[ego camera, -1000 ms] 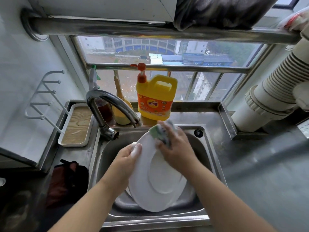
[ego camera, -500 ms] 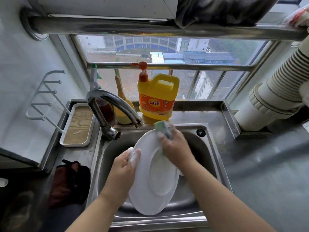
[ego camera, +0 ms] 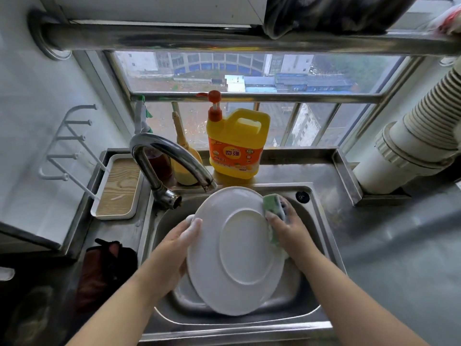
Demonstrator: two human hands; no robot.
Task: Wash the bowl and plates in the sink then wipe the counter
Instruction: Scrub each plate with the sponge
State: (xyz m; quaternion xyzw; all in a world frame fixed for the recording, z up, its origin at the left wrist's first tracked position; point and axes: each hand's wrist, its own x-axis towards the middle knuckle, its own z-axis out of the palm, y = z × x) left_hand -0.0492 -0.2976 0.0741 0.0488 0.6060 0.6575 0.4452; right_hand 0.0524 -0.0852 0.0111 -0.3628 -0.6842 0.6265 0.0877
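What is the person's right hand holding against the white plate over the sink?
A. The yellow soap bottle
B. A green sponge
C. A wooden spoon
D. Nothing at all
B. The right hand grips a green sponge pressed against the right rim of the plate, while the left hand holds the plate's opposite edge.

Readable only on the yellow detergent jug [ego camera: 237,143] behind the sink: orange label with large characters "奇强", small "KEON" printed just above them. Smaller print lower on the same label too blurred to make out.
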